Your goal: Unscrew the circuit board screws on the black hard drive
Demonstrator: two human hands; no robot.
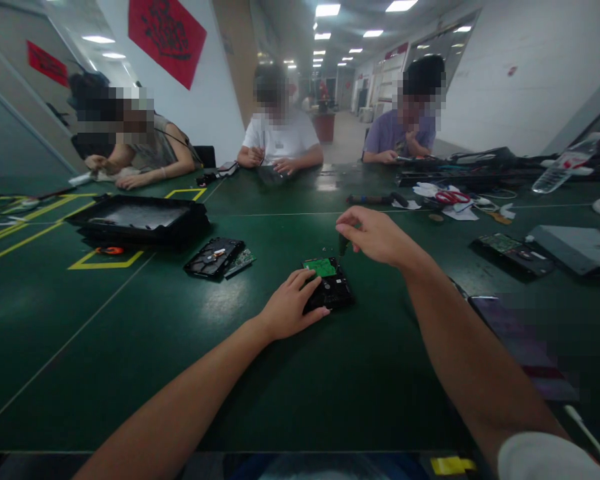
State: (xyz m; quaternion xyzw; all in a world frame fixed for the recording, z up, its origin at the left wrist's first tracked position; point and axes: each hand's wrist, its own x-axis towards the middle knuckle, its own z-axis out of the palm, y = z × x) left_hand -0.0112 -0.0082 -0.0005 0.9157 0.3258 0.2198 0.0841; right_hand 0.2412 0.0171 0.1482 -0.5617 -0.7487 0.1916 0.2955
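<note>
A black hard drive (333,289) with a green circuit board (321,267) on top lies on the dark green table (130,347) in front of me. My left hand (291,307) rests on the drive's near left side, fingers spread over it, pressing it down. My right hand (373,235) hovers just above the drive's far right corner, fingers pinched round a small dark tool, likely a screwdriver (342,245), whose tip points down at the drive.
Another opened hard drive (215,257) lies to the left, beside a black tray (137,220). More drives and a grey box (577,247) sit at right, with red scissors (452,197) and a bottle (563,170). Three people work at the far side.
</note>
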